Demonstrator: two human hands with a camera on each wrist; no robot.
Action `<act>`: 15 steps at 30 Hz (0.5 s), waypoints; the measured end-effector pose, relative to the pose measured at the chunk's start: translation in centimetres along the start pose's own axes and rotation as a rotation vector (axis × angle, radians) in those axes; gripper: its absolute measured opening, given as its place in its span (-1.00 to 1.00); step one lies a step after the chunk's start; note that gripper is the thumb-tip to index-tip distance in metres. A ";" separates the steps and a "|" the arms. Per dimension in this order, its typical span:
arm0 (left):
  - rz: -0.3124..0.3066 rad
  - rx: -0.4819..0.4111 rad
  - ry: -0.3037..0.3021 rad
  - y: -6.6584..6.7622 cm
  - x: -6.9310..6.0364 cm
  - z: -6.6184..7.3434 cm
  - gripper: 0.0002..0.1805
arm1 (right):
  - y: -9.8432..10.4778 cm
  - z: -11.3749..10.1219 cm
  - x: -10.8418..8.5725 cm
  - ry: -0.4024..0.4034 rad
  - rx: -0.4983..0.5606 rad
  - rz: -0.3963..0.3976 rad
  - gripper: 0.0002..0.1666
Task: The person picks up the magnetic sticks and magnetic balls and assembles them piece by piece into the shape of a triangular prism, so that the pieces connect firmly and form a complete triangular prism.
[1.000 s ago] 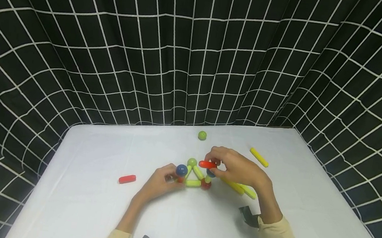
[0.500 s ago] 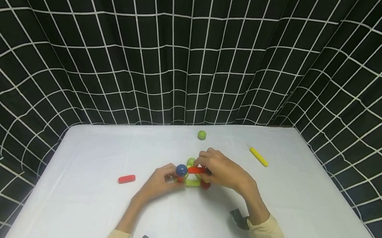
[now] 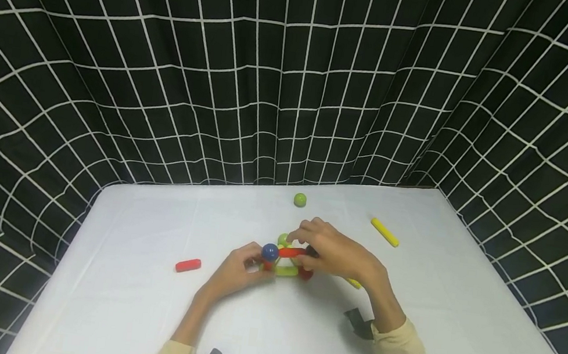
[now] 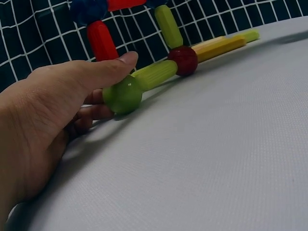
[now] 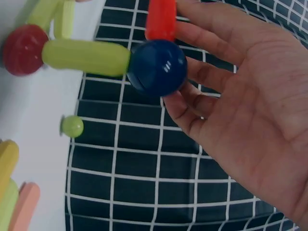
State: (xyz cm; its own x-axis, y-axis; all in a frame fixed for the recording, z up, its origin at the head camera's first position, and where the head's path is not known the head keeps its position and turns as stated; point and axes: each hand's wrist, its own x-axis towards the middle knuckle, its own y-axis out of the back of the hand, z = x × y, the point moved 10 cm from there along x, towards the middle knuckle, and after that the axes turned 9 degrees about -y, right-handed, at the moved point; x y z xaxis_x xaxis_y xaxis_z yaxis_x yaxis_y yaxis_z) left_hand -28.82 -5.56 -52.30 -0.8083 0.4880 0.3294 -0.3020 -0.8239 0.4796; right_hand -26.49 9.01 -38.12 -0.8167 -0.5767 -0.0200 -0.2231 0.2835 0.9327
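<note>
A ball-and-rod frame of coloured pieces stands on the table. My left hand pinches the left red rod, its thumb across the rod's lower end above a green ball. A blue ball tops that rod. My right hand holds the level red rod between thumb and fingers, with fingertips against a second blue ball. The level rod's left end meets the first blue ball. A light green rod joins the second blue ball to a dark red ball.
A loose red rod lies left on the white table. A green ball sits near the back edge, a yellow rod at back right. More rods lie partly hidden beneath my right arm. A black gridded curtain surrounds the table.
My right hand has moved left and slightly down with the red rod and second blue ball, bringing the rod's end to the first blue ball. My left hand stays put.
</note>
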 end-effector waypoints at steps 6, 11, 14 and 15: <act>0.013 -0.008 -0.010 0.1 0.0 0.3 -0.78 | 1.5 1.9 -0.6 -0.096 0.040 0.022 -0.59; 0.022 -0.008 -0.015 0.2 0.0 0.4 -0.83 | 2.7 4.1 -1.3 -0.152 0.033 0.051 -0.63; 0.025 0.003 -0.014 0.3 0.1 0.3 -0.84 | 2.4 6.6 -1.9 -0.256 0.051 -0.020 -0.64; 0.028 0.004 -0.014 0.3 0.1 0.3 -0.84 | 2.1 7.6 -2.2 -0.312 0.057 -0.072 -0.64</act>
State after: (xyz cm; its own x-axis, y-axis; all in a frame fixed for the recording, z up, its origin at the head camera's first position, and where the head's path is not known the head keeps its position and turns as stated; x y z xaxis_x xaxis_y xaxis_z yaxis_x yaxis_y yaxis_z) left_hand -28.79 -5.66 -51.87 -0.8091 0.4691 0.3540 -0.2778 -0.8361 0.4731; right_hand -29.20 16.73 -38.89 -0.9195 -0.3367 -0.2028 -0.3084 0.2983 0.9033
